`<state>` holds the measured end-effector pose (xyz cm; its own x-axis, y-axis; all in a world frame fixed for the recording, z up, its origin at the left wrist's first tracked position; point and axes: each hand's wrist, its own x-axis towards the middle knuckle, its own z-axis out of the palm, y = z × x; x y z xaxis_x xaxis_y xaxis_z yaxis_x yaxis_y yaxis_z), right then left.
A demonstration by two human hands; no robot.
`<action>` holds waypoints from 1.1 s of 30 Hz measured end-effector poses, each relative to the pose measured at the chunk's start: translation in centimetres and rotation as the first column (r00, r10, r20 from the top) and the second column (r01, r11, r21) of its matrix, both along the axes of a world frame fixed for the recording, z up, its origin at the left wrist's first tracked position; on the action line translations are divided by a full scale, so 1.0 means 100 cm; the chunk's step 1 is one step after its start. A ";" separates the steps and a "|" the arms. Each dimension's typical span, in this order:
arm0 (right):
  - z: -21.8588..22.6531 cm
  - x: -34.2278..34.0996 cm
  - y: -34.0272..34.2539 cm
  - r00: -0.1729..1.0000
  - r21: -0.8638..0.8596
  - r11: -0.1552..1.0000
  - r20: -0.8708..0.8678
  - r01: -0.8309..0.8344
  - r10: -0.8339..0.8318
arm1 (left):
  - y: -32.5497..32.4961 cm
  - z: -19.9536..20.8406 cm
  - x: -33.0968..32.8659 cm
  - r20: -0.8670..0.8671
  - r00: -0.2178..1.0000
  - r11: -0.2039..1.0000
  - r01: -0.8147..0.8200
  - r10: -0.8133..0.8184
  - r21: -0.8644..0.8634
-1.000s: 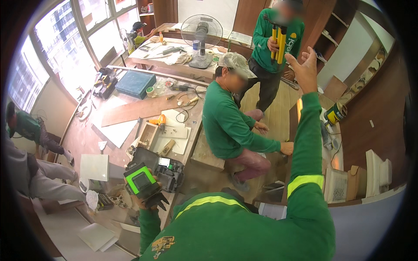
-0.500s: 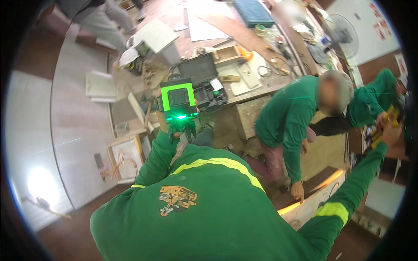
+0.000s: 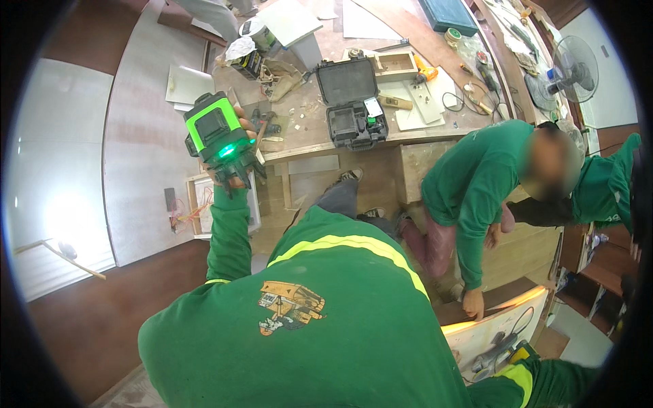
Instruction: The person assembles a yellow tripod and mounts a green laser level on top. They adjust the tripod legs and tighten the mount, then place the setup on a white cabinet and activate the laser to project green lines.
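My left hand (image 3: pixel 239 181) is closed round the base of a green-and-black laser level (image 3: pixel 216 129), held up at the left with its green light on. Fingers show behind it and below it. My right arm (image 3: pixel 564 382) reaches out at the lower right, and its hand lies out of view. Near that forearm a yellow-and-dark object (image 3: pixel 524 351) rests against a pale panel (image 3: pixel 469 340) with a glowing orange edge. A co-worker's hand (image 3: pixel 473 303) touches this edge. Beyond my left hand stands an open black carrying case (image 3: pixel 348 80) on the worktable.
The worktable (image 3: pixel 299 122) holds a wooden tray (image 3: pixel 398 64), an orange power tool (image 3: pixel 425 71), cables and scraps. A co-worker (image 3: pixel 469 177) kneels at the right, with another person (image 3: pixel 605 183) behind. A standing fan (image 3: pixel 575 71) is at far right. Wires (image 3: pixel 182 216) hang at the left.
My left hand has carried the laser level leftward, away from the case. My right arm has dropped back from the yellow tool and the other person's hands at the right. The view has shifted.
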<state>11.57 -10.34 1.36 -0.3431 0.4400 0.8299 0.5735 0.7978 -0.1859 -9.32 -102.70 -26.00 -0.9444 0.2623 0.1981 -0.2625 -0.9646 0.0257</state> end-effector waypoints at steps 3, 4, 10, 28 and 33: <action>-0.012 0.033 -0.047 0.999 -0.064 0.998 -0.030 0.010 -0.012 | 0.034 0.023 -0.027 0.035 0.978 0.978 0.206 -0.206 0.013; -0.018 0.065 -0.061 0.998 -0.089 0.994 -0.031 0.058 -0.061 | 0.055 0.036 -0.046 0.070 0.945 0.947 0.321 -0.320 0.000; -0.028 0.073 -0.184 0.998 -0.195 0.980 -0.063 -0.028 0.016 | 0.132 -0.006 -0.095 0.044 0.792 0.783 0.610 -0.609 -0.120; -0.154 0.272 -0.683 0.699 -0.196 0.671 0.242 0.715 -0.673 | 0.360 -0.188 -0.092 0.412 -0.072 -0.230 0.908 -0.908 -0.349; -0.311 0.297 -0.767 0.243 -0.489 0.820 -0.869 -0.297 -0.430 | 0.375 -0.272 -0.002 0.410 -0.460 -0.533 0.843 -0.788 -0.078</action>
